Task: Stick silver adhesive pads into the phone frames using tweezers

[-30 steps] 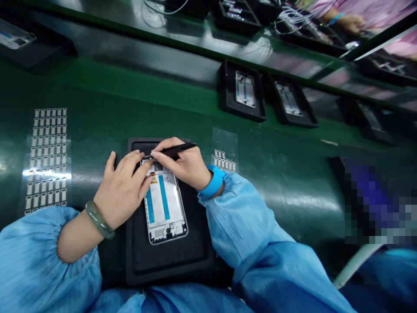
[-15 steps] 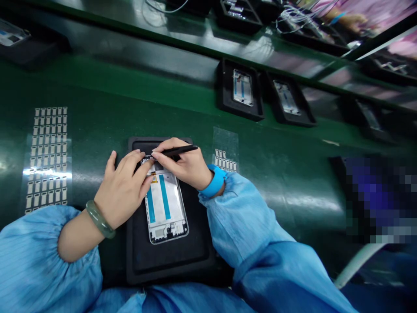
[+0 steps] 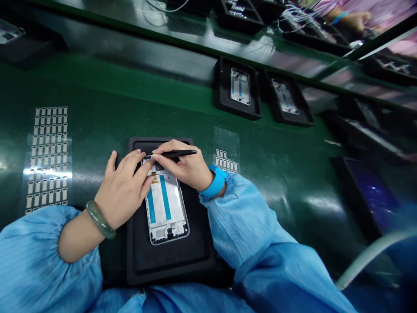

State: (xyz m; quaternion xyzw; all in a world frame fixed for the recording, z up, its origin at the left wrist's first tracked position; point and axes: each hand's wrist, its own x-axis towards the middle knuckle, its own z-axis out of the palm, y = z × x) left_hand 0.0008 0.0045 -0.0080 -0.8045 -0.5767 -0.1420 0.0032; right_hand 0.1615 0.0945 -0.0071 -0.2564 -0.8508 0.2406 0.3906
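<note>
A silver phone frame (image 3: pixel 176 204) with two blue strips lies in a black foam tray (image 3: pixel 137 256) in front of me. My left hand (image 3: pixel 122 182) rests over the frame's upper left edge, fingers outstretched, with its index fingertip at the top. Between the thumb and fingers of my right hand (image 3: pixel 187 167) is a slim black pen-like tool (image 3: pixel 179 153), slanting over the frame's top end. Its working tip is hidden by the fingers, so I cannot see what it touches.
A sheet of small pale stickers (image 3: pixel 47 152) lies at left, and a partly used sheet (image 3: pixel 226 150) at right. Beyond them stand trays with phone frames (image 3: pixel 240 87). A dark tray (image 3: pixel 368 195) and a pale curved bar (image 3: pixel 368 258) are at right. A co-worker's hand (image 3: pixel 356 21) shows far right.
The black tool's rear end has dipped slightly. Trays at the back have shifted a little left, and a long dark object has come into view at right. My left hand keeps its place.
</note>
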